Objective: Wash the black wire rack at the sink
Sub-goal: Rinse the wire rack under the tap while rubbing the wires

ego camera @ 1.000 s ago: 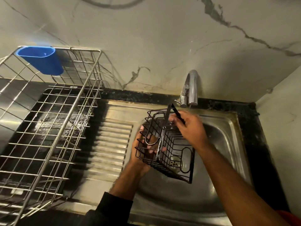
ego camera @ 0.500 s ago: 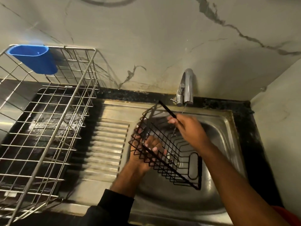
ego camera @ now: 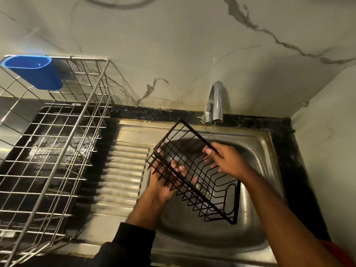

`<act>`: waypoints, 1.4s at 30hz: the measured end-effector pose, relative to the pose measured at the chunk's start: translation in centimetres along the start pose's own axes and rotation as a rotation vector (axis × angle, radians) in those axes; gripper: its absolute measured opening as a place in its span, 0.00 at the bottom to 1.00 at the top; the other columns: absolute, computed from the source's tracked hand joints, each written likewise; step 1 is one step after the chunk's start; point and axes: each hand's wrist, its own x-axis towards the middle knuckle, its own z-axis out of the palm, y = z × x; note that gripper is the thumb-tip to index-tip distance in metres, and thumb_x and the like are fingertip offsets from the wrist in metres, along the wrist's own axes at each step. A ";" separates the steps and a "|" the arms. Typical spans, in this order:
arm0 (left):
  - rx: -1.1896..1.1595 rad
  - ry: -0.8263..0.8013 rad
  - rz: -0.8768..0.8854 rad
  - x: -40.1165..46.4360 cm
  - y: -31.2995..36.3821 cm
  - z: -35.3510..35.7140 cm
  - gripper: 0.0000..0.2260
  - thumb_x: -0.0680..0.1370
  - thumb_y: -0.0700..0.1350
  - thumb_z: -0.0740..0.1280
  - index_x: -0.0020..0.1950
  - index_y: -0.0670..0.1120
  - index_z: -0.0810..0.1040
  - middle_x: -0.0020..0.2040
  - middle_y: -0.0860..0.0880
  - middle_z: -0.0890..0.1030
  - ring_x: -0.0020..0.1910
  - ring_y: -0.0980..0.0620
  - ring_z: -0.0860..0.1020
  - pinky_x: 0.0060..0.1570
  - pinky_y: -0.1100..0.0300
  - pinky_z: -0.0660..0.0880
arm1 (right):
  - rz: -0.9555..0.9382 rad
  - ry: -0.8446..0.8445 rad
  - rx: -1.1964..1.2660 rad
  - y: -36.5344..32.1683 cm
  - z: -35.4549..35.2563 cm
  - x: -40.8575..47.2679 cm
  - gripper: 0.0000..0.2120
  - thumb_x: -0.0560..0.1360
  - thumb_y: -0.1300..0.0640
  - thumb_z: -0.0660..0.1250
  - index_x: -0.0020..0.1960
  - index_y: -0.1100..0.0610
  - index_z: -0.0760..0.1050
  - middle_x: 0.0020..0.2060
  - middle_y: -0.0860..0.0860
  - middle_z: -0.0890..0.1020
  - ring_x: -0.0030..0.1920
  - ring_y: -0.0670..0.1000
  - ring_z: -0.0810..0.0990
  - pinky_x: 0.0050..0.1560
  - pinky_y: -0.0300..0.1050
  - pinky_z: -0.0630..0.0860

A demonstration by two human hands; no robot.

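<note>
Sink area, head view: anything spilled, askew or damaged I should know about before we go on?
Nothing looks damaged. The black wire rack is tilted over the sink, but both hands hold it there: left hand underneath, right hand on its rim. Only a thin stream runs from the tap.

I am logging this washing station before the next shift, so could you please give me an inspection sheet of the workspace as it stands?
Surface: steel sink with ribbed drainboard on its left, set in a dark counter.
Job's things: black wire rack held tilted over the basin; a thin stream runs from the tap onto it.
Clutter: large silver wire dish rack over a wet black tray; blue plastic cup hung on its rim.
Grippers: left hand grips the rack from beneath; right hand grips its upper rim.
Cables: nothing seen.
Surroundings: marbled wall behind.
</note>
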 end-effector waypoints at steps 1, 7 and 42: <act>0.020 0.038 -0.019 0.1 0.3 0.1 0.23 0.80 0.62 0.64 0.38 0.43 0.77 0.39 0.44 0.77 0.37 0.44 0.84 0.62 0.30 0.72 | 0.016 0.019 0.010 -0.1 -0.1 -0.2 0.10 0.83 0.48 0.58 0.62 0.46 0.74 0.48 0.45 0.85 0.40 0.43 0.85 0.33 0.40 0.80; 0.103 0.187 -0.039 0.3 0.7 1.4 0.29 0.83 0.62 0.56 0.61 0.37 0.80 0.56 0.36 0.84 0.55 0.34 0.84 0.54 0.37 0.79 | 0.081 0.107 -0.034 0.4 -0.5 -1.7 0.10 0.84 0.50 0.56 0.60 0.46 0.75 0.51 0.47 0.84 0.43 0.43 0.85 0.31 0.40 0.79; 0.159 0.229 -0.017 -1.8 -9.1 8.1 0.13 0.82 0.47 0.57 0.57 0.41 0.76 0.43 0.36 0.84 0.40 0.37 0.83 0.58 0.35 0.77 | 0.035 0.562 0.419 -0.6 -8.3 -13.9 0.37 0.71 0.22 0.52 0.61 0.47 0.80 0.58 0.47 0.83 0.61 0.45 0.79 0.63 0.45 0.73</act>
